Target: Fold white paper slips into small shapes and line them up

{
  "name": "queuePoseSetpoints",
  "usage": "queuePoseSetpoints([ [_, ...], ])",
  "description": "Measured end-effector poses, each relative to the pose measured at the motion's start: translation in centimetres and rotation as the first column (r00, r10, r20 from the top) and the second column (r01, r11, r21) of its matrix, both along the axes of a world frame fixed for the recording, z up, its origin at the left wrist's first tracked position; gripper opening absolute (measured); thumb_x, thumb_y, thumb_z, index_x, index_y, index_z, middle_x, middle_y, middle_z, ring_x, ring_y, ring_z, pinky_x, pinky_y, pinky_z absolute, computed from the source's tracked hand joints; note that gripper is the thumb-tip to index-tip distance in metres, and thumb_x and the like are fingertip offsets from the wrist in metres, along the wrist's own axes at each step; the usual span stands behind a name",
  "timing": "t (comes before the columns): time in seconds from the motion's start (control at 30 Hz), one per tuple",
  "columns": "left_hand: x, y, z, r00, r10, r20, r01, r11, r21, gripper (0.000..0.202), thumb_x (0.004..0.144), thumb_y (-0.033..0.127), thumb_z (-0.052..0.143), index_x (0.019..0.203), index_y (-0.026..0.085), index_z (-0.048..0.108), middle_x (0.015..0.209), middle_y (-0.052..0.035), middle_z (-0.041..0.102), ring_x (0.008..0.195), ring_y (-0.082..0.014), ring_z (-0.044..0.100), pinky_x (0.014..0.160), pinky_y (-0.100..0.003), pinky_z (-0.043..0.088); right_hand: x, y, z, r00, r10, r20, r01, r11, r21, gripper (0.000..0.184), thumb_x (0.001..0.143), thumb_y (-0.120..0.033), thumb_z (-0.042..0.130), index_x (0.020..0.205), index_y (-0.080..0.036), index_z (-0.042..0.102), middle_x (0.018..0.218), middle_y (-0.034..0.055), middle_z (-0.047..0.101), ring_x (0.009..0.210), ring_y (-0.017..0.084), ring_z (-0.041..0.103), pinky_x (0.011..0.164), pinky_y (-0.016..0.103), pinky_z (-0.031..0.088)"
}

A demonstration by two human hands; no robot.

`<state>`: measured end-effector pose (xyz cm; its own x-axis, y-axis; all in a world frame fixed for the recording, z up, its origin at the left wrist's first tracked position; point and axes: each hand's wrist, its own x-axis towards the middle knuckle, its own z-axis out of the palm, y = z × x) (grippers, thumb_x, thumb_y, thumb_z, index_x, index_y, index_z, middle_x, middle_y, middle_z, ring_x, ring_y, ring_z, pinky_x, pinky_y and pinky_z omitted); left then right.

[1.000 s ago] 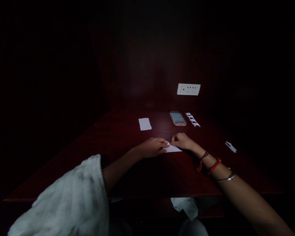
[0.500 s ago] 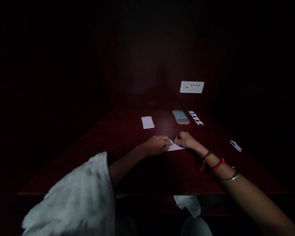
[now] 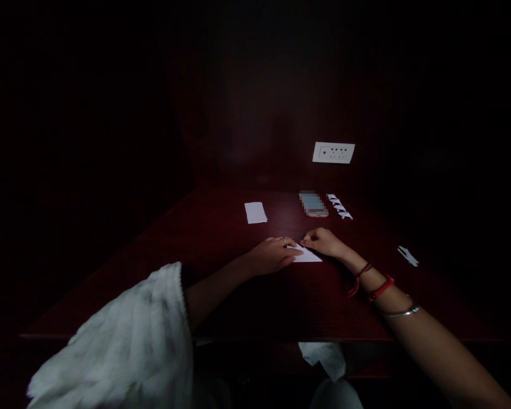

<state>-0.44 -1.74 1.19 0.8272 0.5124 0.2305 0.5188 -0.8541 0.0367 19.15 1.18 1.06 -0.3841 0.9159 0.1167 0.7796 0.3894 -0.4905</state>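
A small piece of white paper (image 3: 307,257), folded to a triangular shape, lies on the dark red table between my hands. My left hand (image 3: 272,255) rests over its left part, fingers stretched out and pressing it down; a ring shows on one finger. At the paper's upper edge, my right hand (image 3: 322,241) has its fingers curled in a pinch. The pinched spot is small and partly hidden by the fingers.
Farther back lie a white paper stack (image 3: 255,212), a phone (image 3: 313,203) with a blurred screen and a row of folded paper pieces (image 3: 339,206). Paper strips (image 3: 407,255) lie at right. A wall socket (image 3: 334,153) sits behind; white crumpled material (image 3: 323,358) shows below the table's front edge.
My right hand has drawn slightly back from over the paper to its upper edge, so more of the triangle shows. My left fingers have shifted a little over the paper.
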Motion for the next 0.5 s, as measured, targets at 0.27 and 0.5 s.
queuePoseSetpoints([
  [0.27, -0.6, -0.2, -0.2, 1.0, -0.021, -0.003, 0.021, 0.999, -0.026, 0.032, 0.083, 0.033, 0.028, 0.113, 0.03, 0.037, 0.117, -0.001, 0.035, 0.104, -0.0177, 0.033, 0.084, -0.033, 0.027, 1.5, -1.0, 0.6, 0.981, 0.174, -0.083, -0.184, 0.974, -0.134, 0.026, 0.067, -0.033, 0.048, 0.077, -0.013, 0.062, 0.061, 0.0007, 0.057, 0.053, 0.008, 0.047, 0.051, 0.018, 0.035],
  [0.5, -0.6, 0.4, -0.4, 1.0, 0.002, 0.017, -0.001, 0.999, -0.049, 0.031, 0.084, 0.031, 0.025, 0.114, 0.03, 0.035, 0.112, 0.0006, 0.04, 0.099, -0.016, 0.035, 0.081, -0.03, 0.027, 1.3, -2.1, 1.3, 0.939, 0.341, 0.043, -0.343, 0.938, 0.055, 0.023, 0.07, -0.026, 0.048, 0.085, -0.019, 0.063, 0.073, 0.0021, 0.058, 0.066, 0.01, 0.051, 0.062, 0.02, 0.036],
])
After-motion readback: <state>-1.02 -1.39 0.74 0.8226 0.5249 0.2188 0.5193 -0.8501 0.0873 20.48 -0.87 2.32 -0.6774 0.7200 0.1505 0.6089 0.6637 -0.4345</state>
